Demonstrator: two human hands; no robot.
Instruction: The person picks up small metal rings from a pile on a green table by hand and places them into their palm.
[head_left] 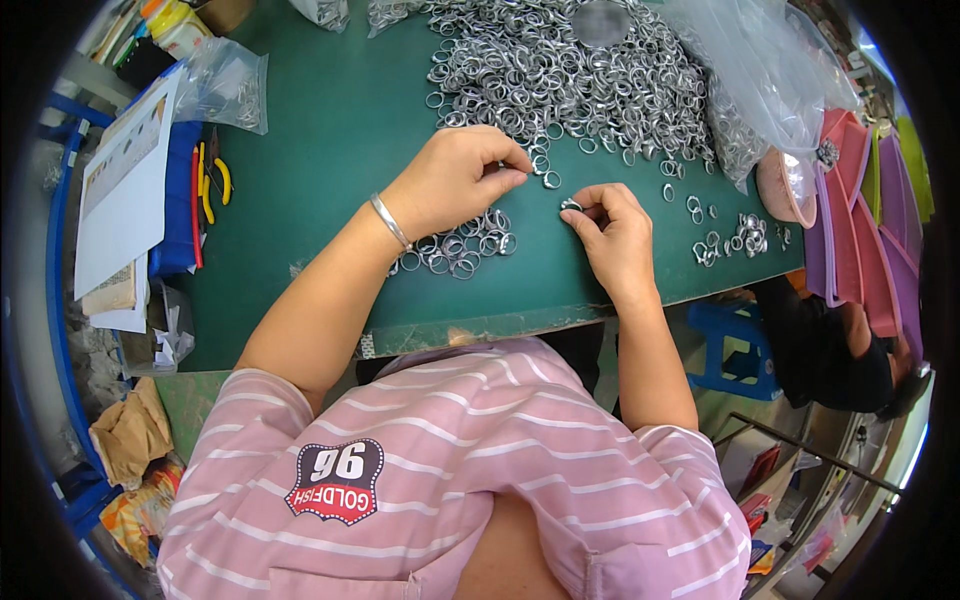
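Between the thumb and fingers of my right hand [616, 232] is a silver-coloured ring [571, 204], held above the green tabletop [340, 110]. My left hand [455, 178] has its thumb and index finger pinched close together; whether anything small is between them is hidden. Just beyond its fingertips, a few loose rings [551, 180] trail down from a large heap of rings [560, 85] at the far side. A smaller pile of rings [470, 248] lies below my left hand, partly covered by the wrist.
Right of my hands lie small groups of rings [748, 236]. Beyond them stand a clear plastic bag [750, 90], a pink bowl [786, 188] and pink and purple bins [860, 225]. At left are pliers [215, 180] and a paper sheet [130, 180]. Another person [835, 340] is at right near a blue stool [735, 350].
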